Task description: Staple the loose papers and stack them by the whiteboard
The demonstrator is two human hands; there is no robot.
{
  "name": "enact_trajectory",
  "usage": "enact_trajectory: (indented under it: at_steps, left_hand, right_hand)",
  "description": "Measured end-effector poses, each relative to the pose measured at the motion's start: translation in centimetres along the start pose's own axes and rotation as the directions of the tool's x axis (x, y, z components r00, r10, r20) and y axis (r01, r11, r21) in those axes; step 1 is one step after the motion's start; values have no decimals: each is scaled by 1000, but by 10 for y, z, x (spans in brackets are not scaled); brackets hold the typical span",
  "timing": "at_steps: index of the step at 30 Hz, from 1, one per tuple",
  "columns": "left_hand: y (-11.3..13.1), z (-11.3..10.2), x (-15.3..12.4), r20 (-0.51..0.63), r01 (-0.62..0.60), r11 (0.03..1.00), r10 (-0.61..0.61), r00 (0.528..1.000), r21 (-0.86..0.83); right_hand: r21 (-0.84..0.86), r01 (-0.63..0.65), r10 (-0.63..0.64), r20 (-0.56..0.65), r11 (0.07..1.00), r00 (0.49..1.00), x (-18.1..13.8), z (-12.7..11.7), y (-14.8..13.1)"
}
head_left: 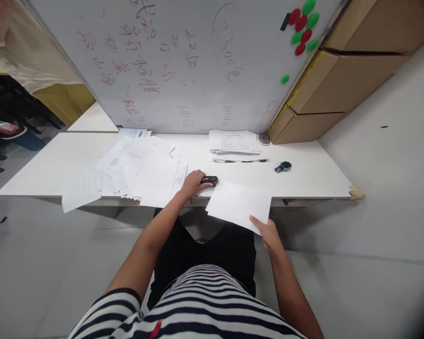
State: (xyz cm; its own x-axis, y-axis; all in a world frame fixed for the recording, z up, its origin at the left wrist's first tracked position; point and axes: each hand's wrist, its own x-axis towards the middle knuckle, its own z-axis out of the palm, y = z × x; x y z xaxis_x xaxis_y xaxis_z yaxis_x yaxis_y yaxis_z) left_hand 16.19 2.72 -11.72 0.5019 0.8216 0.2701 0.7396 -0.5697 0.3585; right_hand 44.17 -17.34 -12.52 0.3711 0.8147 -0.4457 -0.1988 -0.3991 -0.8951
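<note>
My left hand rests on the white table, its fingers closed around a small black stapler. The stapler's tip meets the upper left corner of a white sheet of paper that hangs over the table's front edge. My right hand pinches that sheet at its lower right corner, below the table edge. A loose spread of white papers lies just left of my left hand.
A neat stack of papers sits at the back against a whiteboard with red writing and magnets. A black pen and a small dark blue object lie to the right. Cardboard boxes stand at the right.
</note>
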Motion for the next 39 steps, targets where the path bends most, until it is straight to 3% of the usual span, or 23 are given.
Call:
enact_trajectory:
  at_steps: [15, 18, 21, 24, 26, 28, 33, 39]
  left_hand:
    - [10, -7, 1, 97, 51, 999, -49, 994, -16]
    - [14, -22, 5, 156, 133, 985, -115, 981, -114]
    - [19, -43, 21, 210, 299, 919, -249, 946, -256]
    - [30, -52, 47, 153, 314, 921, -284, 946, -229]
    - [39, -45, 63, 159, 252, 958, -230, 960, -134]
    - [46, -32, 73, 239, 192, 981, -178, 955, -35]
    - [48, -1, 77, 333, 111, 988, -141, 932, 109]
    - [47, 5, 80, 376, 116, 974, -184, 908, 197]
  right_hand:
    - [-75, -45, 54, 127, 996, 990, 23, 22, -8]
    - [-78, -47, 57, 135, 996, 989, 24, 26, -9]
    - [-62, -53, 61, 140, 997, 988, 24, 27, -9]
    - [-45, -54, 61, 153, 998, 986, 24, 26, -9]
    - [-43, -56, 62, 154, 998, 986, 25, 26, -8]
    - [-55, -64, 71, 151, 996, 986, 26, 25, -7]
    - [-60, -82, 89, 131, 995, 987, 30, 24, -1]
    - [-38, -89, 92, 79, 995, 993, 28, 29, 9]
